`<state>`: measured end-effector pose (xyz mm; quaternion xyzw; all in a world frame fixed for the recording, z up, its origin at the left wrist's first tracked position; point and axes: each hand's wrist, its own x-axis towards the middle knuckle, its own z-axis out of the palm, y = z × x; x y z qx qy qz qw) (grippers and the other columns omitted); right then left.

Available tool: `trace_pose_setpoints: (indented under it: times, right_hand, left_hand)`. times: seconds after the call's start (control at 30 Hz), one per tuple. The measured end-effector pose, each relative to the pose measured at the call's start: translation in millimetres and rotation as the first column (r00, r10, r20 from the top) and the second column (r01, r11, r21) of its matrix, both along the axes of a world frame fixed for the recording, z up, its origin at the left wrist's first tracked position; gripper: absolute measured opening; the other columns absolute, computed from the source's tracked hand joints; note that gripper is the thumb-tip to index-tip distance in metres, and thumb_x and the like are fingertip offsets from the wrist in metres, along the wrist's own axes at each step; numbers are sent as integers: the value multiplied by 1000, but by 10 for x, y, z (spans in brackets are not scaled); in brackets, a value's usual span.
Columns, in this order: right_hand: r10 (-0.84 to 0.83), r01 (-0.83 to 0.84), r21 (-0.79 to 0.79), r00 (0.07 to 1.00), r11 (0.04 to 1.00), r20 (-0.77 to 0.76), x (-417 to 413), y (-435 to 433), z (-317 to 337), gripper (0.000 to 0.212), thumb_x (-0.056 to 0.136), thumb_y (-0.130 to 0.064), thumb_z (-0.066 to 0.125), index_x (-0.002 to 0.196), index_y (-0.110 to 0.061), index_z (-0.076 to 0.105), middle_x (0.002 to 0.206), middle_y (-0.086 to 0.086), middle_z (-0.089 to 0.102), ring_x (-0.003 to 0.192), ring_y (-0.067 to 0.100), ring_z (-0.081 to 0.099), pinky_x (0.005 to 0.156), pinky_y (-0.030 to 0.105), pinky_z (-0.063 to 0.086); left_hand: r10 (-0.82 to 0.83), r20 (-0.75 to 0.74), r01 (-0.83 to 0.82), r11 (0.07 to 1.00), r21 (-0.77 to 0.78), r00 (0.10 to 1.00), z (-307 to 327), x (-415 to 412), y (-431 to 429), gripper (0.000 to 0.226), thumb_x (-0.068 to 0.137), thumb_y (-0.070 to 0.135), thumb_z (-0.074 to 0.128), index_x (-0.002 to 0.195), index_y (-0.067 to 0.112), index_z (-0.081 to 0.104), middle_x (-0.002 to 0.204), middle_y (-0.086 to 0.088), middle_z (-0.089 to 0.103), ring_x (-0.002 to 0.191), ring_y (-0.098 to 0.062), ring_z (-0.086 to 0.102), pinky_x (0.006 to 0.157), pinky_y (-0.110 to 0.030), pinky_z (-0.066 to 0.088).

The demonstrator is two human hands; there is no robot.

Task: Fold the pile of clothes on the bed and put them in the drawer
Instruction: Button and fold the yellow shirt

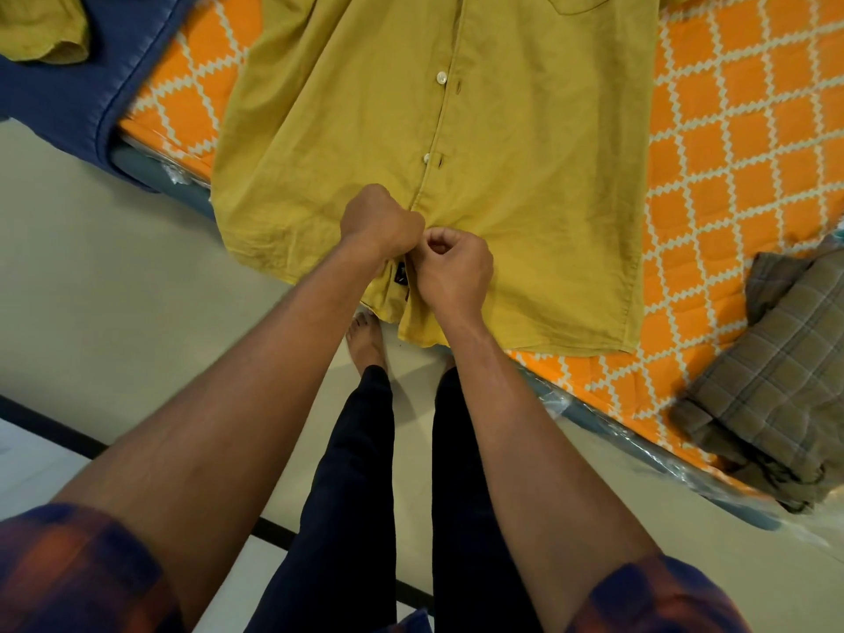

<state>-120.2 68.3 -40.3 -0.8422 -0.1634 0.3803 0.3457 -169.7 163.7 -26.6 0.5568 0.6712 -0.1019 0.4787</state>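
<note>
Rolled plaid sleeves (82, 568) and bare forearms fill the lower frame. At centre frame the left grip (381, 226) and right grip (452, 271), fingers curled, both pinch the front opening of the yellow shirt (525, 175) near its hem. The shirt lies spread, buttons up, on the orange-patterned bed (740, 130), with its hem overhanging the edge. A blue garment (68, 93) lies upper left and a checked brown cloth (776, 381) at the right edge.

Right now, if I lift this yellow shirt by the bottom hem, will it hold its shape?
Probably not. The yellow shirt looks thin and creased, so it would likely sag. Its hem already droops over the bed edge, so it may slide floorward when tugged.
</note>
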Motion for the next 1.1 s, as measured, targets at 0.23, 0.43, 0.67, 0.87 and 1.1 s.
trace_pose_setpoints:
  times: [0.23, 0.43, 0.67, 0.87, 1.1]
  right_hand:
    - [-96, 121, 104, 971, 987, -218, 34, 3, -63, 29, 86, -8, 69, 59, -1, 64, 53, 0, 50, 54, 10, 44, 54, 27, 40]
    - [-32, 39, 5, 881, 999, -473, 272, 28, 50, 12, 89, -10, 73, 77, -9, 74, 61, -1, 68, 55, 8, 65, 46, 18, 45]
    - [346, -327, -216, 937, 920, 54, 349, -28, 89, 12, 84, -26, 74, 73, -21, 75, 59, -11, 65, 65, 11, 67, 56, 23, 45]
    - [196, -194, -38, 933, 980, 302, 296, 44, 328, 7, 86, -21, 68, 86, -19, 75, 74, -10, 68, 71, 10, 64, 65, 28, 48]
    - [319, -291, -131, 869, 948, 378, 480, 662, 139, 36, 79, -33, 73, 111, -18, 65, 97, -4, 64, 82, 14, 57, 70, 27, 37]
  left_hand:
    - [225, 107, -195, 951, -238, 968, -72, -144, 119, 27, 93, 7, 61, 69, 15, 51, 64, -2, 46, 55, -14, 42, 49, -23, 36]
    - [125, 215, -88, 981, -173, 969, -44, -242, 91, 11, 94, 9, 66, 83, 11, 62, 73, -3, 54, 62, -13, 48, 53, -22, 42]
    - [-277, 208, 227, 945, 233, 938, -76, -415, -170, 11, 88, 13, 73, 98, 17, 73, 74, 13, 62, 71, -8, 61, 69, -24, 49]
    - [-537, -67, 531, 793, 299, 841, 73, -428, -141, 18, 92, 32, 65, 104, 21, 72, 87, 4, 71, 85, -20, 66, 69, -35, 53]
    - [-252, 194, 187, 934, 303, 948, 104, -277, 234, 14, 91, 12, 61, 97, 15, 73, 73, 7, 64, 65, -5, 57, 58, -12, 42]
